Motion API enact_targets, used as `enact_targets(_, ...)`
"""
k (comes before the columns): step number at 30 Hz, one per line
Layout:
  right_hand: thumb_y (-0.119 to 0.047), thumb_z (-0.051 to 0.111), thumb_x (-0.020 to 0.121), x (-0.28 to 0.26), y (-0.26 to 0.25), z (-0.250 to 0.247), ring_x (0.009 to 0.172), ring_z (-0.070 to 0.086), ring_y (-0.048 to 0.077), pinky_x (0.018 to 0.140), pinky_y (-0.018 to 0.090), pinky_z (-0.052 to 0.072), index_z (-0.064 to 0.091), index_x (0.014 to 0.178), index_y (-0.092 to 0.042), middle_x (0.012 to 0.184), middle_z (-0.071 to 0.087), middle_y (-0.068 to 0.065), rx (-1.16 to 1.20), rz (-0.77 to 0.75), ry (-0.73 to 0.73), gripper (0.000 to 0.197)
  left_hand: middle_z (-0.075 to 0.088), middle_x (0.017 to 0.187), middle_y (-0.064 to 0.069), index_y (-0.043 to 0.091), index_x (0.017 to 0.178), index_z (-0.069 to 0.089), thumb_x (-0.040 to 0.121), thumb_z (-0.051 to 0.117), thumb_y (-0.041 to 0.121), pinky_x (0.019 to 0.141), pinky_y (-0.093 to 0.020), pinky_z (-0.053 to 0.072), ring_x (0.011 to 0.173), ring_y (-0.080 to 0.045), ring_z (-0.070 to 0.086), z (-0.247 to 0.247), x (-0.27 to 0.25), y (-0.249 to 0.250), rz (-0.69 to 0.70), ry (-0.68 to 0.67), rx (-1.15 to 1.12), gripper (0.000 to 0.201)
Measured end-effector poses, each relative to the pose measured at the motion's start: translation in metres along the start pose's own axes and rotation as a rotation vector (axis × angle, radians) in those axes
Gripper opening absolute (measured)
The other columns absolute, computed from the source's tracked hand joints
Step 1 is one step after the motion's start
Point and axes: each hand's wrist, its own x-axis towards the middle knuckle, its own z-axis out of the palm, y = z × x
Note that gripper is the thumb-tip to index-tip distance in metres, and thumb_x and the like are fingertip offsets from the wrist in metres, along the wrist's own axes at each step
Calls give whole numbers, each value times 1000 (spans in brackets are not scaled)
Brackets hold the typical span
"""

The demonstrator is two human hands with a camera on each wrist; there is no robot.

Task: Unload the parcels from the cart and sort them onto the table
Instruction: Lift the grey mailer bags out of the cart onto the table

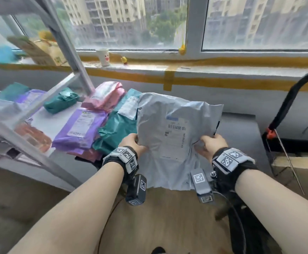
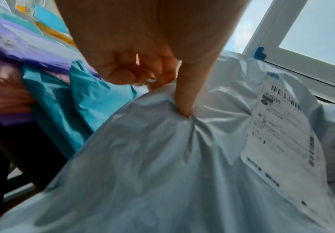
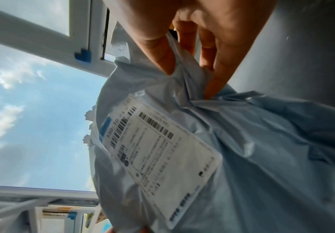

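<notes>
A large pale grey-blue parcel bag [image 1: 169, 136] with a white shipping label [image 1: 176, 131] hangs upright between my two hands, above the floor in front of the table. My left hand [image 1: 133, 143] pinches its left edge, the thumb pressing into the creased plastic [image 2: 184, 108]. My right hand [image 1: 209, 143] pinches the right edge, fingers bunching the film [image 3: 192, 75]. On the table [image 1: 45, 121] to the left lie a teal parcel [image 1: 116, 129], a purple parcel [image 1: 80, 129], a pink parcel [image 1: 105, 96] and a small teal bundle [image 1: 61, 100].
A metal rack frame [image 1: 65, 43] slants across the left. A dark cart platform [image 1: 241, 134] with a black handle [image 1: 288, 103] stands at right behind the bag. A paper cup [image 1: 103, 56] sits on the window sill. Wooden floor lies below my arms.
</notes>
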Motion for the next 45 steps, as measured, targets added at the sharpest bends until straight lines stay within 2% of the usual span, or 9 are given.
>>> enact_targets(3,-6,56,84,14,4,36,76,59,27,86,43,54,53,104,-9,107,57,13,-42,45,-30,21,67,102,-9,14,104,62,79,66,25,77,-28,44,95,-28,61,-21,23,-21,17,74,22,28)
enact_targets(6,-1,45,93,28,4,58,66,52,17,73,36,57,41,130,5,103,47,14,-83,86,-32,38,66,106,-9,15,108,61,81,64,27,82,-31,45,98,-28,61,-35,46,-33,18,106,20,30)
enact_targets(16,7,41,93,97,-30,122,89,54,27,64,26,58,36,133,9,105,45,16,-106,97,-164,41,63,113,-13,13,116,58,85,61,26,86,-34,45,104,-32,58,-91,129,-21,-22,263,112,34)
enact_targets(22,8,40,93,129,-68,178,74,55,24,48,20,54,38,131,6,87,48,13,44,135,-324,38,61,113,-17,10,115,56,88,56,21,84,-36,46,103,-35,58,-141,169,-3,-153,367,230,29)
enact_targets(28,4,49,90,143,-99,230,93,55,28,61,27,58,42,118,-1,101,53,17,66,141,-439,29,47,132,-22,6,134,40,87,63,35,95,-42,43,119,-37,49,-177,191,-5,-367,355,352,60)
enact_targets(31,-15,63,84,140,-95,247,108,53,30,86,44,54,16,143,-6,126,39,14,-173,21,-393,76,39,141,-19,13,143,32,82,64,46,102,-41,41,126,-35,44,-157,195,-12,-352,148,418,76)
enact_targets(33,-26,68,80,132,-90,252,121,48,31,101,41,44,4,149,-21,141,30,15,-466,-178,-481,94,36,147,-15,22,146,27,75,62,58,107,-43,37,133,-34,36,-134,197,-21,-321,7,465,87)
enact_targets(39,-18,67,81,124,-77,251,85,53,19,82,19,44,16,148,-34,140,23,15,-621,-289,-604,86,8,156,-17,34,150,3,71,61,64,115,-53,20,142,-37,16,-106,196,-45,-407,-21,437,102)
enact_targets(45,-17,62,84,121,-75,254,94,54,21,97,23,41,33,142,-16,137,24,12,-700,-335,-631,65,-1,159,-12,36,150,-1,77,63,56,114,-58,20,146,-34,8,-104,201,-59,-356,10,375,99)
